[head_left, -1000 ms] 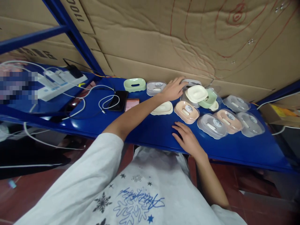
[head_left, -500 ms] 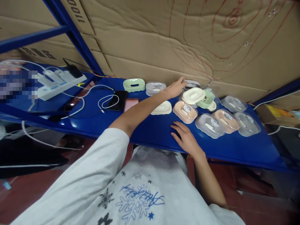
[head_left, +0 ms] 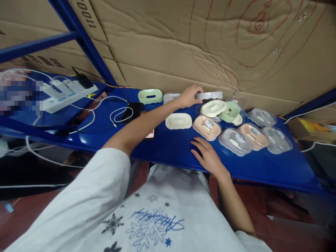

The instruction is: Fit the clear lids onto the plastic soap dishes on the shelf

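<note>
My left hand (head_left: 191, 97) reaches to the back of the blue table, its fingers closed on one end of a grey soap dish (head_left: 212, 95) that is tilted on edge. Just in front of that dish lie a cream soap dish (head_left: 214, 108) and a green soap dish (head_left: 229, 111), piled loosely. Flat on the table, my right hand (head_left: 208, 154) has its fingers spread and holds nothing. Nearest to it is a peach soap box (head_left: 207, 127) with a clear lid and round label. Another cream soap dish (head_left: 178, 121) rests below my left forearm.
Several lidded soap boxes, grey (head_left: 235, 142) and peach (head_left: 254, 136), stand at the right. A green dish (head_left: 150, 96) and a grey lidded box (head_left: 170, 97) are back left. A black phone (head_left: 133, 111), white cables and a power strip (head_left: 70, 96) lie left. Cardboard (head_left: 157, 45) walls the back.
My left hand has drawn back slightly left, and the grey soap dish has tipped up on edge in its fingers. My right hand stays in place.
</note>
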Demonstrator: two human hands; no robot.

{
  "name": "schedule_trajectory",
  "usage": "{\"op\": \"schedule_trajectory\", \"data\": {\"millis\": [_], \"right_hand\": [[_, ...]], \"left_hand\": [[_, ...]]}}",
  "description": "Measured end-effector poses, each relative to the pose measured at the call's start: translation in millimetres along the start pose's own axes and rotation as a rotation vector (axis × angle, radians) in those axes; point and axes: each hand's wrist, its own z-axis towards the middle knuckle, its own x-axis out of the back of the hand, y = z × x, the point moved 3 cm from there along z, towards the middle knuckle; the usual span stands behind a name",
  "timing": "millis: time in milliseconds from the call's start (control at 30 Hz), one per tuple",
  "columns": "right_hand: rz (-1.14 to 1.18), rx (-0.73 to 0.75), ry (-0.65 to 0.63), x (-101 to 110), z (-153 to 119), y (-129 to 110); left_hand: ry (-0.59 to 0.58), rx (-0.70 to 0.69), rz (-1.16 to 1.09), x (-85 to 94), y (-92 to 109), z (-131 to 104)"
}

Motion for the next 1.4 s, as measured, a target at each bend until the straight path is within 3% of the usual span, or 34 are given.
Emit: {"op": "schedule_trajectory", "data": {"millis": [100, 167, 267, 333, 467, 600, 800, 933, 1067, 1233, 1400], "right_hand": [[-0.005, 0.002, 0.003, -0.8, -0.5, 0.9], [-0.002, 0.002, 0.007, -1.4, -0.5, 1.9], [0.013, 0.007, 0.013, -2.2, 0.2, 3.1], [0.019, 0.009, 0.016, -2.1, 0.8, 3.0], [0.014, -0.003, 0.011, -0.4, 0.7, 0.0], [0.029, -0.020, 0.058, 4.6, -0.1, -5.7], [-0.037, 0.064, 0.085, 9.1, 1.4, -13.7], [-0.016, 0.104, 0.070, 7.7, 0.5, -14.0], [0.033, 0.042, 0.066, 6.6, -1.4, -10.5], [-0.015, 0.056, 0.053, 4.2, -1.2, -7.1], [-0.035, 0.072, 0.052, 3.3, 0.4, -5.9]], "left_hand": [[-0.001, -0.008, 0.127, 34.2, -1.9, -64.6], [-0.021, 0.051, 0.236, 46.9, -2.0, -114.0], [-0.096, 0.155, 0.298, 44.5, -0.6, -173.0], [-0.144, 0.162, 0.267, 33.6, 1.1, -193.5], [-0.172, 0.116, 0.239, 16.1, 5.5, -199.7], [-0.185, 0.079, 0.306, 14.2, 16.5, -204.4], [-0.200, 0.006, 0.247, 13.2, 45.3, -246.1], [-0.134, -0.036, 0.152, 6.1, 58.5, -264.3], [-0.041, -0.034, 0.045, -2.7, 59.5, -264.4], [-0.096, -0.041, 0.090, -13.8, 57.2, -265.1], [-0.096, -0.065, 0.079, 6.5, 47.6, -258.5]]}}
